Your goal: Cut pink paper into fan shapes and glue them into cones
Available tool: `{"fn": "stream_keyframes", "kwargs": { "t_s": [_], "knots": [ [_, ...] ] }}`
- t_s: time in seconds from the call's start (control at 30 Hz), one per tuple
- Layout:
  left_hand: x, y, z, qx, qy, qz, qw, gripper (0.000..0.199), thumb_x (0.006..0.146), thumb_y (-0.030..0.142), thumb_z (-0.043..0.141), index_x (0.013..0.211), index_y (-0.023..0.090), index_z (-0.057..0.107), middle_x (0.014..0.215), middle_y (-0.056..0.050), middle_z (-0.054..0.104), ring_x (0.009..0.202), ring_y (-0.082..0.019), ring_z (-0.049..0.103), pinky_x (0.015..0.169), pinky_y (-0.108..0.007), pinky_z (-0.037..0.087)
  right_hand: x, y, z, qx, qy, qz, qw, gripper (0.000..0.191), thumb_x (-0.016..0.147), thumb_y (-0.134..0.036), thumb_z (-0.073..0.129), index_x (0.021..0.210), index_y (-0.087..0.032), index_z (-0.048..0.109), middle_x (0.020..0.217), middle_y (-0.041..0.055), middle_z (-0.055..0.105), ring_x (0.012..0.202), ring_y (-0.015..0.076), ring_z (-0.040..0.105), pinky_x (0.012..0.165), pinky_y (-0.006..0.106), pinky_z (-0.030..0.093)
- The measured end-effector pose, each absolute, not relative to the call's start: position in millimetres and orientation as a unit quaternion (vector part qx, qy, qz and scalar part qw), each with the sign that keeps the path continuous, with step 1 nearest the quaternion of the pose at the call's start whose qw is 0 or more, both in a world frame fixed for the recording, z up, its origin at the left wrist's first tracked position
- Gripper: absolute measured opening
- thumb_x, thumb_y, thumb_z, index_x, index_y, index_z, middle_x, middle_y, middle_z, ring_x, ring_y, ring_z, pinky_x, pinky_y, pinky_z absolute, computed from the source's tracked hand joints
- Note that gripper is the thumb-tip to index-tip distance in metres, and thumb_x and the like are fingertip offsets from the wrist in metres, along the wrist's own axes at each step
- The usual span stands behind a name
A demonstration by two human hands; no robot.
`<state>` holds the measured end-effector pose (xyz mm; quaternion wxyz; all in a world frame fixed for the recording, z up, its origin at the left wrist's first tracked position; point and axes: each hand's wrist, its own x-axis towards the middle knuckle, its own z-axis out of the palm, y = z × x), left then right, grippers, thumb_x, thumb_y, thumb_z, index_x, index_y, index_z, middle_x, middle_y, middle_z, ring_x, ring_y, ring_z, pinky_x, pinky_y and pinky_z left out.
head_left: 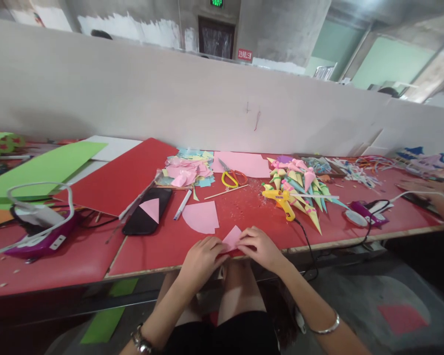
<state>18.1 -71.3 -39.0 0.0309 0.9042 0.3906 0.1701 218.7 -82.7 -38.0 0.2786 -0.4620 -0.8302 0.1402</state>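
At the front edge of the red table, my left hand [206, 256] and my right hand [258, 246] hold a small piece of pink paper [232, 237] between them, the fingers of each pinching one side. Just beyond them lies a larger pink sheet with a curved edge [202, 218]. To its left are a capped white marker [182, 204] and a black phone [148, 212] with a pink paper triangle [151, 209] on it. A yellow glue gun [282, 201] rests right of the hands, beside a pile of paper cones [303, 182].
Scissors [230, 178], a thin stick [225, 192], paper scraps [188, 170] and a pink sheet [247, 165] lie farther back. Red card [122, 172] and green card [40, 170] are left. Purple power strips [46, 239] sit on both sides. Another person's hand [425, 187] is far right.
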Motion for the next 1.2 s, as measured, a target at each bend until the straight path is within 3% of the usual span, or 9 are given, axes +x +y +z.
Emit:
{"fn": "stream_keyframes", "kwargs": {
  "t_s": [0.13,0.3,0.47,0.67,0.83,0.93,1.0,1.1,1.2],
  "knots": [
    [18.3,-63.9,-37.9,0.897,0.4,0.182,0.045,0.013,0.083,0.026,0.052,0.084,0.021,0.064,0.081,-0.001,0.063,0.076,-0.014,0.058,0.064,-0.024,0.044,213.1,-76.9,-39.2,-0.478,-0.801,0.163,0.322,0.008,0.079,-0.024,0.061,0.075,-0.019,0.066,0.08,0.0005,0.061,0.077,0.013,0.055,0.071,0.025,0.043],
    [17.5,-62.5,-38.9,0.889,0.415,0.181,0.06,0.011,0.082,0.026,0.055,0.08,0.02,0.064,0.081,-0.001,0.065,0.077,-0.015,0.057,0.065,-0.025,0.042,209.1,-75.7,-41.7,-0.507,-0.776,0.165,0.337,0.012,0.075,-0.017,0.063,0.064,-0.018,0.059,0.075,-0.0003,0.057,0.072,0.0132,0.054,0.067,0.024,0.042],
    [12.2,-62.7,-36.3,0.859,0.468,0.19,0.084,0.022,0.082,0.033,0.053,0.068,0.02,0.063,0.076,-0.001,0.064,0.071,-0.015,0.057,0.061,-0.025,0.039,208.2,-74.7,-43.7,-0.524,-0.763,0.158,0.342,0.014,0.075,-0.017,0.062,0.063,-0.018,0.056,0.073,0.0,0.054,0.071,0.014,0.053,0.067,0.025,0.042],
    [10.8,-65.2,-31.7,0.83,0.513,0.193,0.105,0.02,0.078,0.035,0.058,0.065,0.02,0.06,0.071,0.001,0.064,0.071,-0.016,0.058,0.067,-0.03,0.036,205.8,-73.4,-47.2,-0.562,-0.752,0.127,0.32,0.014,0.075,-0.022,0.062,0.065,-0.018,0.054,0.074,-0.0006,0.052,0.069,0.0132,0.052,0.065,0.024,0.041],
    [12.4,-67.4,-33.9,0.807,0.547,0.194,0.105,0.021,0.077,0.034,0.059,0.063,0.018,0.056,0.079,0.0,0.062,0.078,-0.018,0.057,0.074,-0.035,0.033,202.7,-73.3,-50.6,-0.596,-0.741,0.093,0.296,0.018,0.076,-0.025,0.061,0.064,-0.019,0.05,0.071,-0.0009,0.049,0.067,0.0141,0.05,0.063,0.025,0.04],
    [10.8,-65.1,-34.9,0.804,0.552,0.188,0.114,0.015,0.078,0.034,0.058,0.071,0.02,0.06,0.091,-0.001,0.061,0.086,-0.019,0.057,0.077,-0.037,0.033,201.8,-73.0,-51.4,-0.613,-0.737,0.069,0.275,0.02,0.076,-0.027,0.061,0.063,-0.019,0.049,0.073,0.0003,0.05,0.069,0.0155,0.05,0.065,0.026,0.04],
    [8.3,-61.1,-34.6,0.821,0.528,0.175,0.124,0.013,0.081,0.032,0.054,0.088,0.025,0.062,0.101,-0.002,0.058,0.093,-0.02,0.055,0.079,-0.037,0.034,201.2,-72.5,-51.4,-0.627,-0.735,0.049,0.255,0.02,0.076,-0.028,0.061,0.063,-0.019,0.05,0.075,0.0014,0.052,0.072,0.0166,0.051,0.066,0.027,0.04],
    [3.7,-52.2,-33.8,0.888,0.423,0.134,0.12,0.03,0.085,0.021,0.046,0.108,0.038,0.057,0.116,-0.002,0.052,0.102,-0.019,0.051,0.082,-0.034,0.037,199.7,-71.6,-51.2,-0.64,-0.736,0.033,0.22,0.018,0.077,-0.03,0.06,0.065,-0.019,0.052,0.08,0.0027,0.054,0.075,0.0176,0.052,0.068,0.029,0.04],
    [-0.2,-43.9,-34.5,0.943,0.313,0.086,0.067,0.042,0.085,0.013,0.044,0.113,0.042,0.054,0.121,0.0,0.052,0.107,-0.018,0.047,0.087,-0.033,0.035,197.5,-70.5,-50.5,-0.65,-0.735,0.024,0.192,0.017,0.077,-0.031,0.061,0.067,-0.018,0.055,0.082,0.0039,0.055,0.078,0.0189,0.052,0.069,0.03,0.04]
  ]
}}
